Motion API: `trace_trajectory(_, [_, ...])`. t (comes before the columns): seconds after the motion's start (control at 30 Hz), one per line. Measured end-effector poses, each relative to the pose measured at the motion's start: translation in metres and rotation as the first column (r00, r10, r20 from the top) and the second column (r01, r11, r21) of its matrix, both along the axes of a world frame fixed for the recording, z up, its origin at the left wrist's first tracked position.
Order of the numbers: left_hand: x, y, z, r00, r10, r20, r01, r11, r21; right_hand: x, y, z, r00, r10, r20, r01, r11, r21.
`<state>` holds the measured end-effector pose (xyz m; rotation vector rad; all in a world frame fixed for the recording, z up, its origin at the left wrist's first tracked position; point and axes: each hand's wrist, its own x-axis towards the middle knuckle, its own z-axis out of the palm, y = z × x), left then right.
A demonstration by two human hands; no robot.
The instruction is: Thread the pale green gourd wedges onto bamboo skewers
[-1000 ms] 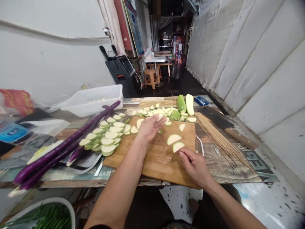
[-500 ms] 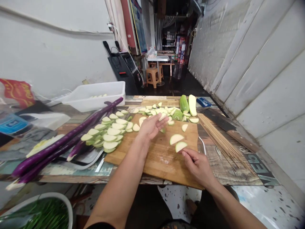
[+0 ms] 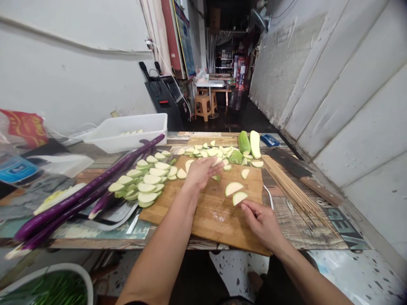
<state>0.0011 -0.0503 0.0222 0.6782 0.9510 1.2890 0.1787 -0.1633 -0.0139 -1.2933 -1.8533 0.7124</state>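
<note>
My right hand [image 3: 259,220] is closed in a pinch at the near end of a bamboo skewer, most of which is hidden. Two half-round zucchini slices [image 3: 239,198] line up just beyond its fingertips, apparently on that skewer, over the wooden cutting board [image 3: 210,212]. My left hand [image 3: 203,171] reaches to the board's far side, with a pale zucchini slice [image 3: 218,161] between thumb and fingers. Loose slices [image 3: 199,150] lie scattered around it. To the left, several rows of overlapping slices [image 3: 148,187] are stacked beside the board.
Bamboo skewers [image 3: 292,190] and a cleaver [image 3: 295,167] lie on the right. Behind the board are a zucchini [image 3: 244,142] and a cut half [image 3: 255,145]. Long purple eggplants [image 3: 92,192] and a white plastic bin [image 3: 127,131] are on the left. Greens fill a tub [image 3: 90,281] below.
The view has tilted slightly, so the table sits a little lower. Both hands hold nearly the same pose; the slices by my right hand have barely shifted.
</note>
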Motion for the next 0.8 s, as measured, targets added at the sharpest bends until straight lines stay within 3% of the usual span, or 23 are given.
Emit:
trace_trajectory(0.4, [0.0006,-0.0014,0.0041,0.999,-0.051,0.005,0.051,0.987,-0.15,-0.001,0.0007,-0.0035,1.0,-0.015,-0.01,0.015,1.0,0.015])
trace_trajectory(0.8, [0.0075,-0.0063,0.0033,0.997,-0.071,-0.009,0.069,0.988,-0.14,-0.0051,0.0017,-0.0054,0.998,-0.057,-0.005,0.057,0.998,0.013])
